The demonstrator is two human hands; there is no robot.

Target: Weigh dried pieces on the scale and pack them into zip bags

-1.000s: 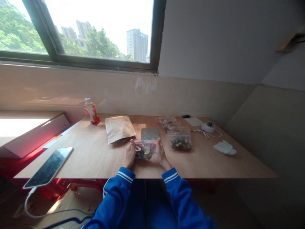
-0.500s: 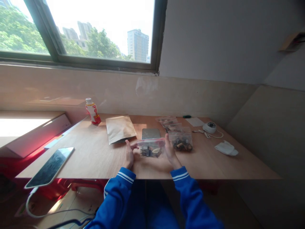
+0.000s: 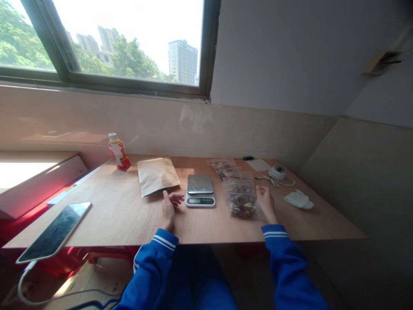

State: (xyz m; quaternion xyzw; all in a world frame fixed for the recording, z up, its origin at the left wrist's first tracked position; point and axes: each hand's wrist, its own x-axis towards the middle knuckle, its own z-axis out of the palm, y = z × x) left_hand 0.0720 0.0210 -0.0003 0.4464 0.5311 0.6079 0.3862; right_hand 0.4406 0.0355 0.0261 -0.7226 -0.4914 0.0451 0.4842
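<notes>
My left hand (image 3: 169, 207) holds nothing, its fingers apart, between the kraft paper pouch (image 3: 158, 174) and a small digital kitchen scale (image 3: 200, 189). Nothing lies on the scale's steel plate. On the right, my right hand (image 3: 266, 203) has its fingers pinched at the right edge of a clear zip bag (image 3: 242, 206) filled with dark and pale dried pieces. This bag lies at the near end of an overlapping row of similar zip bags (image 3: 230, 168).
A drink bottle (image 3: 118, 151) stands at the back left, and a cabled phone (image 3: 56, 230) overhangs the table's front left edge. Rightward are a white dome camera (image 3: 277, 172) with its cord, crumpled white tissue (image 3: 298, 199), a paper sheet (image 3: 258, 165) and a dark green object (image 3: 248, 158).
The zip bag went from between both hands, in front of the scale, to the right onto the row's near end. My left hand let go of it, and the scale is uncovered.
</notes>
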